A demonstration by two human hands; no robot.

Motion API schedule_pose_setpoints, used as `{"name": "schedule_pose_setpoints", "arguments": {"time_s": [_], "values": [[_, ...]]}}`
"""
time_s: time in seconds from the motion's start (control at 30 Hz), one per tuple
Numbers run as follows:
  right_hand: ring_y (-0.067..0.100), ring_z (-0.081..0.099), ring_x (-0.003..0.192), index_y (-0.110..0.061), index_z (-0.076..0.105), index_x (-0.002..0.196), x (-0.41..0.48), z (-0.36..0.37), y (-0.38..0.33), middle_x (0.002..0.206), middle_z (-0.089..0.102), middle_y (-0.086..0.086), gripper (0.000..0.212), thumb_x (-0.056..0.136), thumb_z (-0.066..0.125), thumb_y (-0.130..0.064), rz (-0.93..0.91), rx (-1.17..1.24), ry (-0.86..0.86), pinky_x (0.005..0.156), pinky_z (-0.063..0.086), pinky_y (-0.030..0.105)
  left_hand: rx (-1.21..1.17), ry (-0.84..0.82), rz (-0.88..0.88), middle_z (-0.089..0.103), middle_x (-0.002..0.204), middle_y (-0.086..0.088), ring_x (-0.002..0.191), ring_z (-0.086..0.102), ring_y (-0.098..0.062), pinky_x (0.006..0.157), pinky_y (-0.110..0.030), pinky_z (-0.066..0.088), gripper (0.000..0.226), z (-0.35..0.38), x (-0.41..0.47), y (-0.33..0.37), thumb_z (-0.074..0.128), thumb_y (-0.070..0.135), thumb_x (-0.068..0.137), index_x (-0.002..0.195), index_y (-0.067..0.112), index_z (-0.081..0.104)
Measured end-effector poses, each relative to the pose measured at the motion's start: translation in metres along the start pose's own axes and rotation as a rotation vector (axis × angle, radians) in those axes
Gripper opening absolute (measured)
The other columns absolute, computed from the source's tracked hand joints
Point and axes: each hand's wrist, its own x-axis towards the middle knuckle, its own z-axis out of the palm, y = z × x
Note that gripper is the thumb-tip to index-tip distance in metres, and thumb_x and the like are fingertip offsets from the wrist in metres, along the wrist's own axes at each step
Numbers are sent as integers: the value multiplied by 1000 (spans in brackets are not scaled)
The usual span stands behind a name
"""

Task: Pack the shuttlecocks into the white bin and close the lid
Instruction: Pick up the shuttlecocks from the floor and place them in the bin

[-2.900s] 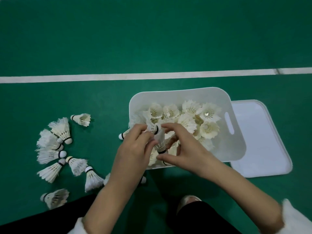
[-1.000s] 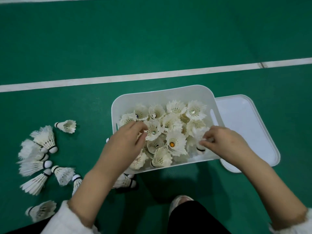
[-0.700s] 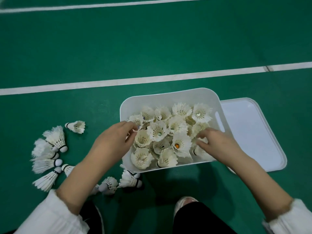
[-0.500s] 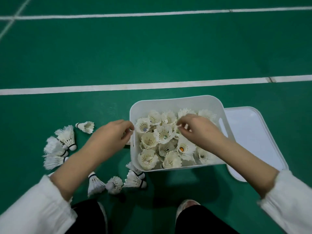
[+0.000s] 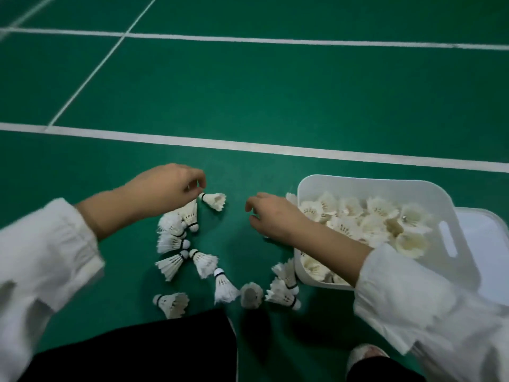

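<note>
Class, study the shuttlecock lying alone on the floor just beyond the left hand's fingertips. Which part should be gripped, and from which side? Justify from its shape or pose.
Pinch the shuttlecock at its round cork tip, coming from above on the left. It lies on its side with the cork pointing at the left hand; the flared feathers face right and look crushable.

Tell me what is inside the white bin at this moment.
The white bin holds a heap of white shuttlecocks, most with skirts facing up. The right forearm and sleeve cover its near-left corner, and the heap hides the bin's floor.
</note>
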Motion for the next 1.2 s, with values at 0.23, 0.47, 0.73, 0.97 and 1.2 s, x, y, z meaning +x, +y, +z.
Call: {"name": "schedule_pose_setpoints", "arguments": {"time_s": [0.23,0.47,0.73,0.97,1.2], "values": [[33,54,108,-7,52,121,31,82,-21,121,53,14,31,91,44,-15,3,-6,-220,89,46,40,-212,-56,-93,61,105,1,84,53,-15,73,-26,43,18,129,-24,-42,49,22,91,106,20,58],[31,47,116,-10,39,130,38,156,-27,125,45,13,61,81,64,-37,-16,-20,-513,94,41,40,-50,-112,232,61,93,-7,69,60,-25,50,-31,46,23,226,-33,-38,57,10,72,94,14,60],[33,55,104,-6,45,118,47,188,-28,118,45,14,35,89,51,-24,22,56,-471,83,44,39,183,-147,226,65,93,-8,53,57,-20,40,-26,42,41,254,-25,-44,85,9,38,75,11,66],[26,50,86,-2,52,97,65,173,-15,92,46,3,14,91,40,0,222,293,-169,71,37,31,77,71,74,59,79,-8,57,55,-23,43,-27,41,39,244,-26,-50,77,-1,44,78,9,61],[31,45,63,-6,39,108,69,161,-14,107,36,8,29,84,46,7,258,317,-41,47,28,27,-270,126,-174,53,94,-4,74,52,-23,53,-29,30,33,246,-29,-55,57,-9,73,94,14,45]]}}
